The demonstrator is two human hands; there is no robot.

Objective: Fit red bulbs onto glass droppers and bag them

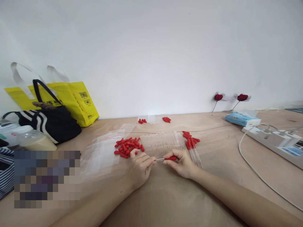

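Pinched in the left hand [139,165] is a clear tube [160,160]; the right hand [181,163] pinches the red bulb [172,158] at its other end. Loose bulbs [128,145] lie nearby.

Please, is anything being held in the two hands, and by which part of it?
Yes. The left hand pinches a thin clear tube by its left part, its end hidden; the right hand holds the red bulb at the tube's right end.
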